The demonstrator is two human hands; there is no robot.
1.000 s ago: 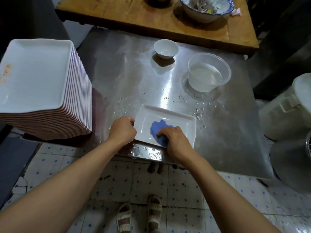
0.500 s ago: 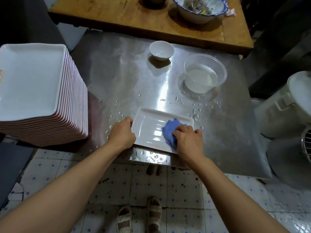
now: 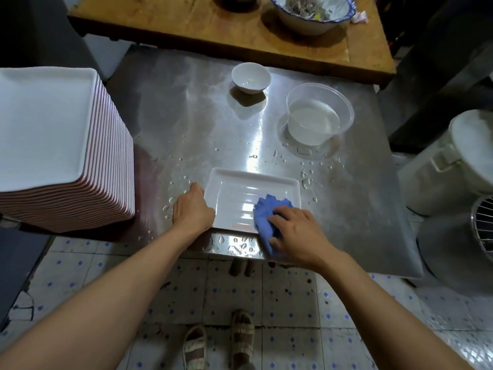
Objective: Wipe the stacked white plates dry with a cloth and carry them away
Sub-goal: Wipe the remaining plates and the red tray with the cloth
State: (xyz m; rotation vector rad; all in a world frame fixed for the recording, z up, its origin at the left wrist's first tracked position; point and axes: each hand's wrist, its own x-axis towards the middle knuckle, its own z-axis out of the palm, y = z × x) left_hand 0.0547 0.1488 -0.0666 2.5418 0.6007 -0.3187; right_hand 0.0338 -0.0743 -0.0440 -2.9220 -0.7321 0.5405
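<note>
change: blue cloth (image 3: 266,217) and right hand (image 3: 298,233) have slid from the plate's middle to its near right corner; left hand same spot
right hand: fingers curled over the bunched cloth, pressing it on the plate's near right corner, cloth spilling over the table edge
left hand (image 3: 192,209): gripping left rim of the plate, fingers curled round the edge
plate (image 3: 234,193): white, rectangular, flat on the steel table (image 3: 186,124), near front edge
stack of plates (image 3: 53,145): tall, on the table's left, well apart from the hands
small white bowl (image 3: 250,77): far side of table
clear tub (image 3: 318,114): holds water, right of the bowl
table surface: water drops around plate and tub
wooden table (image 3: 213,25): behind, patterned bowl (image 3: 310,12) on it
floor: tiled, sandalled feet (image 3: 218,343)
</note>
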